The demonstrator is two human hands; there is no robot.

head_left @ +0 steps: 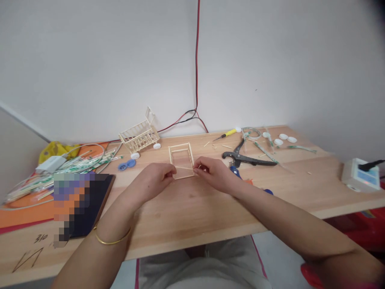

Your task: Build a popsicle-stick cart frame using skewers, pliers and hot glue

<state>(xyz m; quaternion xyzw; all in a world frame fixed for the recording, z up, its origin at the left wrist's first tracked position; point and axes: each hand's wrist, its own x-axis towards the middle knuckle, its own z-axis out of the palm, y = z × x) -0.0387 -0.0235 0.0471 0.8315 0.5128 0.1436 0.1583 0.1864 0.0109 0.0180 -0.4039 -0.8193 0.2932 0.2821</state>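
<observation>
A small open frame of thin wooden sticks [180,147] stands on the table in front of me. My left hand [159,178] is closed at its near left corner, the fingertips pinching one end of a thin wooden stick [184,168]. At the near right corner my right hand [215,172] pinches the other end, so the stick spans the frame's near side. The fingers partly cover both corners, and whether the stick touches the posts I cannot tell. Behind and to the left stands a little stick-built cart [138,138] with white round wheels [135,155].
Right of my hands lie black-handled pliers [240,155], a yellow-handled pointed tool [229,133], white caps [283,137] and stick scraps. A blue tool [235,171] is partly behind my right arm. Left are bagged sticks [75,165], blue caps [126,165] and a dark tablet [90,208].
</observation>
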